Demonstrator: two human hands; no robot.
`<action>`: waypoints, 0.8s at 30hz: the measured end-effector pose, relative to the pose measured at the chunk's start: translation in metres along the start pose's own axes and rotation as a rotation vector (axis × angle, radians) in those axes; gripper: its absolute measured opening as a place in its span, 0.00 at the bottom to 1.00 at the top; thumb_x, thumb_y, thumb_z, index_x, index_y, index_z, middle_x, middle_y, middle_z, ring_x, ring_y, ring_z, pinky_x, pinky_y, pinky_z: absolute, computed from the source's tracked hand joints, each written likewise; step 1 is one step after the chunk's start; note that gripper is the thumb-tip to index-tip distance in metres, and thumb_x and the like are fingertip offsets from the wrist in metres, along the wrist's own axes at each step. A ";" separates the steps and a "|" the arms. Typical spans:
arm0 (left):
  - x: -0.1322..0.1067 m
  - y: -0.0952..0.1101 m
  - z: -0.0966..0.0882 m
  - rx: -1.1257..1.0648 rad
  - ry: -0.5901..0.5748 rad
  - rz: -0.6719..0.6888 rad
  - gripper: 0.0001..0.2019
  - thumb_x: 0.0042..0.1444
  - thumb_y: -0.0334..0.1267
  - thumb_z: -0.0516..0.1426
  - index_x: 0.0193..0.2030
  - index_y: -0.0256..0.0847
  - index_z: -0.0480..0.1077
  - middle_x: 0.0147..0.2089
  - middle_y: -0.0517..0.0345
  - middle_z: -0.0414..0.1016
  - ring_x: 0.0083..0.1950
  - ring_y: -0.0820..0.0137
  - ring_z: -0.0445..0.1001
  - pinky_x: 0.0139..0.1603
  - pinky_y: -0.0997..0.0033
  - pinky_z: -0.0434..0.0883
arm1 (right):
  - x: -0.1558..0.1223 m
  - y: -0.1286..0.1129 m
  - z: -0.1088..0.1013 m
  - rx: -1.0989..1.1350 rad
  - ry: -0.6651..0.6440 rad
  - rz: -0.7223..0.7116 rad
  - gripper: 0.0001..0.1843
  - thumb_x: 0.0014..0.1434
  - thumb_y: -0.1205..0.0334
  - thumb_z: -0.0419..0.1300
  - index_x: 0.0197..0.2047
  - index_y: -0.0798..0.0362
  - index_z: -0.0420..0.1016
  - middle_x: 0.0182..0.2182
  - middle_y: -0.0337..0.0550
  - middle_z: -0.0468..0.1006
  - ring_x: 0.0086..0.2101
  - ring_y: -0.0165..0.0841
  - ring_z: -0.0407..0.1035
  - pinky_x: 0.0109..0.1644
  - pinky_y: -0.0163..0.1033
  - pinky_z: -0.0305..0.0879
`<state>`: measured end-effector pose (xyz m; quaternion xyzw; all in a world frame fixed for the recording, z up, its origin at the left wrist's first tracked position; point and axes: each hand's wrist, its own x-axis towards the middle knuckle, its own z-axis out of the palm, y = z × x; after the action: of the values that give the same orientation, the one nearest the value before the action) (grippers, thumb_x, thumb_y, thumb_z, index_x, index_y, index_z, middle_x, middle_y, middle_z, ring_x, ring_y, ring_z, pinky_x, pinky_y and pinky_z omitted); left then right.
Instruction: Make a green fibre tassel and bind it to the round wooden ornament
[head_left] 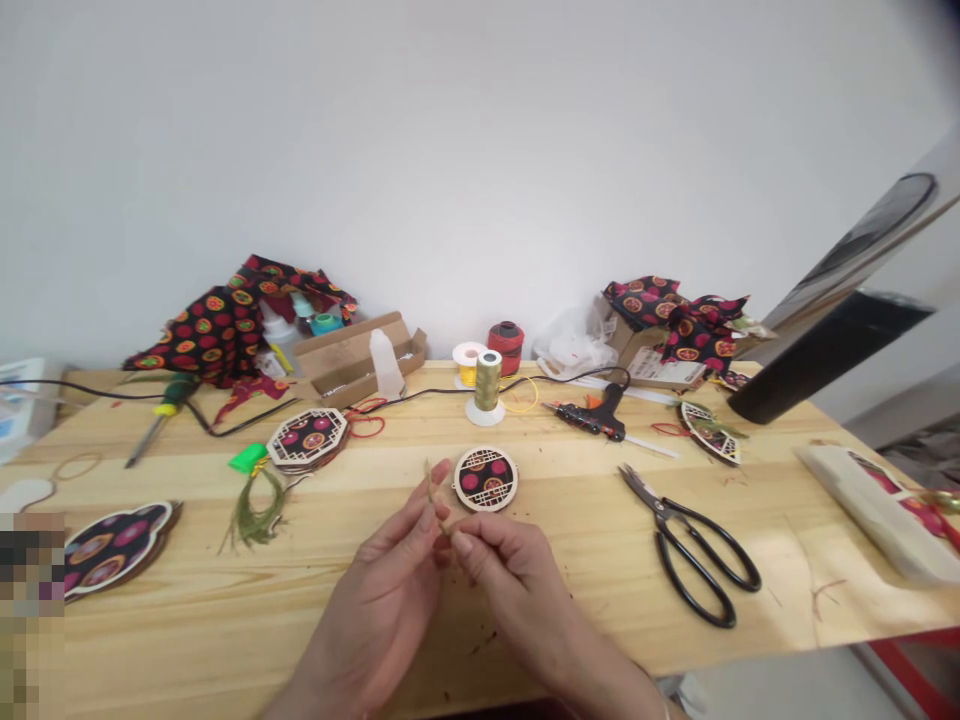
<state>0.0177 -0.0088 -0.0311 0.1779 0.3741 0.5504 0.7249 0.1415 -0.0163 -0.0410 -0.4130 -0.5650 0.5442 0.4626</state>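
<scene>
My left hand (405, 560) is closed, pinching a thin tan-olive cord (430, 480) whose end sticks up past the thumb. Close beside it, my right hand (510, 570) pinches the lower part of the same cord between thumb and forefinger. The fingers hide most of the cord. Just beyond both hands lies a round wooden-framed ornament (486, 480) with dark patterned fabric inside. Behind that stands a spool of olive thread (489, 385). Black-handled scissors (679, 540) rest open on the table to the right of my right hand.
Left lie an octagonal ornament (307, 438), a green tassel (255, 505), a larger ornament (120, 545) and a screwdriver (161, 415). Right are a glue gun (596, 415), a fan-shaped ornament (711, 433) and a black tube (825, 355). A cardboard box (360, 360) and patterned fabric (217, 325) line the wall.
</scene>
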 end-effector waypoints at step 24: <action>-0.017 0.025 -0.005 0.008 -0.049 0.037 0.06 0.47 0.35 0.63 0.24 0.39 0.71 0.18 0.64 0.64 0.21 0.78 0.60 0.22 0.80 0.63 | 0.022 0.007 -0.049 -1.212 0.085 -0.449 0.08 0.57 0.75 0.54 0.35 0.56 0.71 0.32 0.45 0.71 0.35 0.36 0.59 0.44 0.43 0.56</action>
<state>-0.0046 -0.0174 -0.0118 0.2011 0.3550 0.5578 0.7228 0.1835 0.0172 -0.0473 -0.4939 -0.8259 0.0017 0.2719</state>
